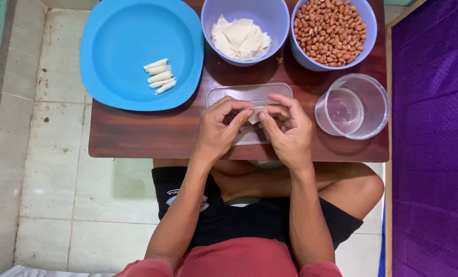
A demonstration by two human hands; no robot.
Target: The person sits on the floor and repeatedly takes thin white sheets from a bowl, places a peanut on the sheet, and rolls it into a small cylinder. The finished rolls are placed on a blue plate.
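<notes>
Wooden surface (152,134), low, over a tiled floor (54,169); a purple cloth (434,128) lies beyond its right edge.

One small white wrapper piece (254,115) is pinched between the fingertips of the left hand (217,128) and right hand (289,129), both closed on it, above a clear flat lid (249,93) near the front edge.

One blue plate (131,36) is set at the back left corner, overhanging the left edge, with five rolled white pieces (160,76).

Two lilac bowls are set along the back edge: one with white wrappers (240,37), one with peanuts (331,30).

One clear empty container (353,105) is placed near the right edge, just beside the right hand.

Bare room is left at the front left corner.
</notes>
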